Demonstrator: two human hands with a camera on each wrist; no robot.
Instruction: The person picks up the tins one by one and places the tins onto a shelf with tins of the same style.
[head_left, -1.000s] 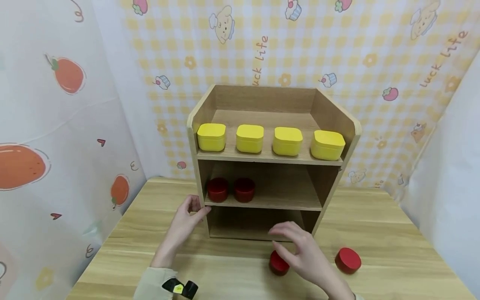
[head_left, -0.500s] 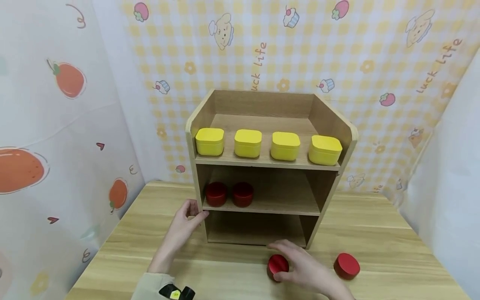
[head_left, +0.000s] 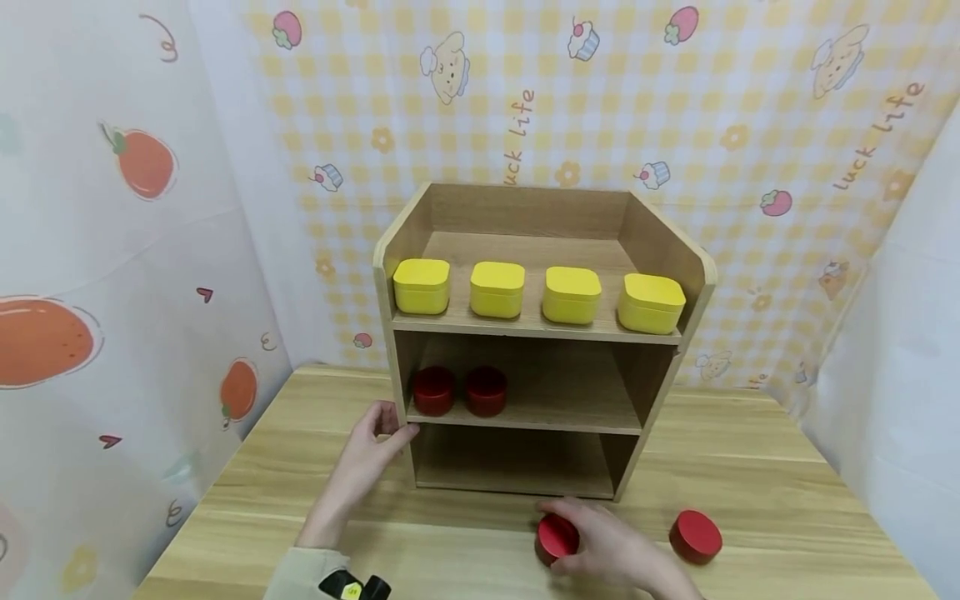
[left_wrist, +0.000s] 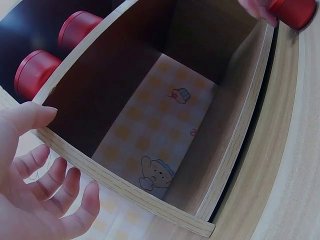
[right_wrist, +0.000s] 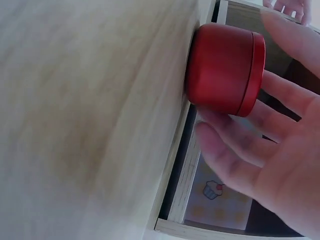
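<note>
My left hand (head_left: 367, 450) holds the left side panel of a small wooden shelf (head_left: 525, 327). Its thumb lies over the panel's front edge, and its curled fingers (left_wrist: 70, 185) are on the outer side. A round red lidded tin (head_left: 556, 540) stands upright on the table before the shelf. Around that tin reaches my right hand (head_left: 607, 546), fingers on the far side and thumb on the near side. In the right wrist view the thumb is apart from the tin (right_wrist: 225, 70), while the fingers curve close beside it; whether they touch is unclear.
A second red tin (head_left: 696, 537) stands on the table to the right. Two more red tins (head_left: 486, 392) sit at the left of the middle shelf level. Several yellow lidded boxes (head_left: 497, 292) line the top level. A patterned cloth (head_left: 562, 100) hangs behind.
My right hand has come down from above the red tin and now surrounds it. The left hand has stayed at the shelf's side. The head view has shifted slightly.
</note>
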